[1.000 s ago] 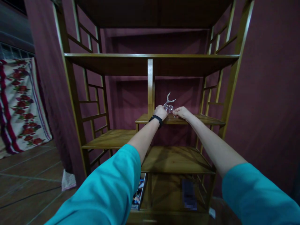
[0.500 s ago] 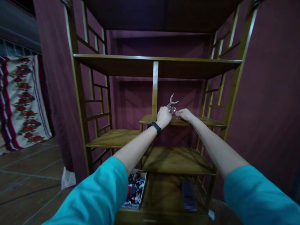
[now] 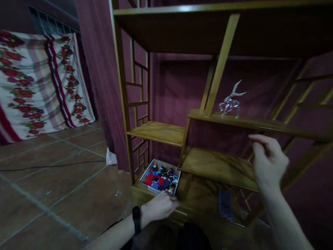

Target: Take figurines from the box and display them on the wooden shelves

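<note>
While the left hand (image 3: 159, 207) reaches low, fingers loose and empty, at the white box of colourful small pieces (image 3: 160, 176) bottom centre, the right hand (image 3: 269, 163) hovers open; picking a piece looks next.

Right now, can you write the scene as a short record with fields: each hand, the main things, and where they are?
left hand: low, by the near edge of the box, holds nothing visible
right hand: raised, fingers loosely curled, empty
box: open, on the bottom shelf, filled with small coloured pieces
glass deer: upright on a middle shelf, untouched
cloth: flowered, hanging at the left
</note>
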`<action>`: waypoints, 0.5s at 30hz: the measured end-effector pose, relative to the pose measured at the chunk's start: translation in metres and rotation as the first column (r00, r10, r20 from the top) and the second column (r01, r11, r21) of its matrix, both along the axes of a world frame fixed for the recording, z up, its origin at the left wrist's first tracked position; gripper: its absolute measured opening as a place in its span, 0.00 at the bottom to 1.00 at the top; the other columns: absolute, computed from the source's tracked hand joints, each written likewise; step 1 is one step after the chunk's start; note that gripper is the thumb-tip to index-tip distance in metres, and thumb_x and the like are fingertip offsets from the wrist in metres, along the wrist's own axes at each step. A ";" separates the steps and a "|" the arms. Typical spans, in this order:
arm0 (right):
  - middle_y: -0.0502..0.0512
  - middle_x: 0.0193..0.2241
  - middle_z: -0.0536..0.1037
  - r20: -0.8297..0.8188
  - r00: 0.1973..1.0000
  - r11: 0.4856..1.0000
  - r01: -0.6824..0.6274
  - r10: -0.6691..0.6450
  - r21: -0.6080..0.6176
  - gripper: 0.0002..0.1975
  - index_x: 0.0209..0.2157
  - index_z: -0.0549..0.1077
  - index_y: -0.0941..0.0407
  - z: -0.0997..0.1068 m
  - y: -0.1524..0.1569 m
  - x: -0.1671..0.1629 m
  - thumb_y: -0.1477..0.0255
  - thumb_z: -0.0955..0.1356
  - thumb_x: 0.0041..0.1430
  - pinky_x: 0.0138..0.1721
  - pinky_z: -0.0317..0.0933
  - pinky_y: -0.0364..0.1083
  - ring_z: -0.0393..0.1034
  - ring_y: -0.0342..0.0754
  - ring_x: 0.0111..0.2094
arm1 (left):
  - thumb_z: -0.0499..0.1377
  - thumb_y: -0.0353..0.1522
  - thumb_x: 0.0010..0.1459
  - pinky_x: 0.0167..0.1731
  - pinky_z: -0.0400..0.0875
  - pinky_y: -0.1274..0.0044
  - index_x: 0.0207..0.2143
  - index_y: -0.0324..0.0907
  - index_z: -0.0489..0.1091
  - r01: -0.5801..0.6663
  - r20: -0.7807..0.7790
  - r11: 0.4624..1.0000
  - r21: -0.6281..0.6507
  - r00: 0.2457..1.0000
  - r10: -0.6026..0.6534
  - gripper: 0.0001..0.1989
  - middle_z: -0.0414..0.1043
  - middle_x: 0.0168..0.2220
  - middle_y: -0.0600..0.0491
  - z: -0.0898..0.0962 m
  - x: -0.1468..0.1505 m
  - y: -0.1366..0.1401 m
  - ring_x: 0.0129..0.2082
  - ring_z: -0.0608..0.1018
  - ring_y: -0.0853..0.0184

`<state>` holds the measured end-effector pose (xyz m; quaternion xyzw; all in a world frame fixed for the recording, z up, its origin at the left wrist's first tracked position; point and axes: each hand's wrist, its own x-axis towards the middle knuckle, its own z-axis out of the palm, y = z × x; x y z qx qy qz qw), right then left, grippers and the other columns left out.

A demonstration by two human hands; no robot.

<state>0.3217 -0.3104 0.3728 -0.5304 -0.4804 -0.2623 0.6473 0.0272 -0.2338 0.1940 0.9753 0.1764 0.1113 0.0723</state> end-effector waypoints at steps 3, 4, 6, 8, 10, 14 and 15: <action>0.54 0.34 0.76 -0.229 0.948 0.923 -0.278 0.220 -0.267 0.09 0.32 0.76 0.48 -0.106 -0.012 -0.058 0.68 0.63 0.55 0.41 0.66 0.54 0.71 0.53 0.36 | 0.49 0.30 0.57 0.38 0.66 0.76 0.39 0.50 0.74 -0.324 0.132 0.895 -0.306 0.917 0.377 0.15 0.77 0.36 0.53 -0.060 -0.040 0.030 0.38 0.77 0.65; 0.54 0.34 0.76 -0.335 0.891 0.826 -0.425 0.308 -0.370 0.09 0.31 0.76 0.47 -0.142 -0.010 -0.078 0.67 0.63 0.54 0.36 0.67 0.53 0.71 0.53 0.34 | 0.49 0.31 0.57 0.37 0.67 0.76 0.37 0.49 0.75 -0.412 0.153 0.820 -0.398 0.852 0.501 0.15 0.77 0.35 0.53 -0.075 -0.051 0.041 0.37 0.77 0.64; 0.54 0.32 0.76 -0.535 0.754 0.613 -0.639 0.380 -0.465 0.10 0.29 0.77 0.47 -0.207 0.004 -0.114 0.64 0.63 0.54 0.31 0.68 0.51 0.72 0.53 0.31 | 0.50 0.32 0.56 0.34 0.68 0.77 0.34 0.47 0.76 -0.499 0.177 0.672 -0.547 0.715 0.676 0.14 0.77 0.31 0.54 -0.097 -0.066 0.067 0.33 0.77 0.64; 0.54 0.30 0.77 -0.646 0.656 0.486 -0.742 0.389 -0.461 0.11 0.27 0.77 0.47 -0.255 0.027 -0.142 0.62 0.63 0.53 0.30 0.68 0.51 0.72 0.53 0.30 | 0.50 0.32 0.54 0.31 0.68 0.77 0.32 0.44 0.75 -0.514 0.208 0.554 -0.655 0.583 0.786 0.13 0.76 0.27 0.54 -0.113 -0.074 0.094 0.30 0.77 0.65; 0.53 0.29 0.77 -0.694 0.622 0.431 -0.772 0.363 -0.467 0.12 0.27 0.77 0.48 -0.286 0.057 -0.159 0.60 0.64 0.52 0.30 0.68 0.51 0.72 0.54 0.30 | 0.51 0.31 0.53 0.30 0.68 0.77 0.32 0.41 0.75 -0.496 0.231 0.468 -0.731 0.466 0.854 0.12 0.75 0.26 0.54 -0.124 -0.077 0.119 0.29 0.76 0.65; 0.52 0.29 0.78 -0.681 0.666 0.389 -0.740 0.306 -0.549 0.12 0.28 0.77 0.49 -0.319 0.124 -0.170 0.62 0.63 0.51 0.35 0.68 0.52 0.73 0.54 0.32 | 0.53 0.30 0.50 0.27 0.69 0.78 0.31 0.38 0.74 -0.463 0.168 0.296 -0.835 0.297 0.940 0.11 0.75 0.25 0.54 -0.136 -0.071 0.162 0.28 0.76 0.65; 0.52 0.30 0.79 -0.660 0.685 0.382 -0.725 0.309 -0.573 0.12 0.29 0.77 0.50 -0.326 0.140 -0.171 0.63 0.63 0.51 0.37 0.67 0.53 0.73 0.54 0.33 | 0.53 0.30 0.49 0.26 0.68 0.78 0.31 0.38 0.74 -0.462 0.149 0.270 -0.845 0.282 0.948 0.11 0.74 0.25 0.54 -0.138 -0.069 0.170 0.27 0.75 0.66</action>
